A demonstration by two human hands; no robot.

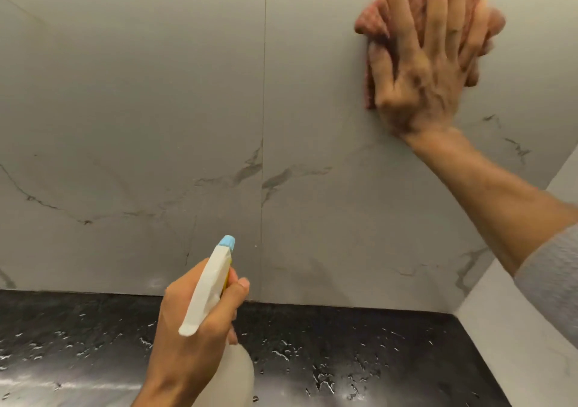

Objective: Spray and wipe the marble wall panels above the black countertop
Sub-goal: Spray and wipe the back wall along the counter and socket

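My right hand point(428, 62) lies flat, fingers straight and spread, pressing a reddish cloth point(375, 28) against the right panel point(328, 219), high in the view. The cloth shows beyond my fingers on both sides and is blurred. My left hand point(194, 322) is curled round the neck of a bottle point(209, 291), forefinger bent at the trigger. Its white head and blue nozzle point(227, 241) tilt up towards the wall, close to the seam point(264, 125) between the right panel and the left panel point(125, 109). The bottle's pale body shows below my left hand, over the countertop point(344, 359); whether it touches, I cannot tell. The countertop is black and glossy, flecked with bright glints. Both panels are grey marble with dark veins and meet the countertop's back edge. A grey sleeve point(553, 281) covers my right forearm.
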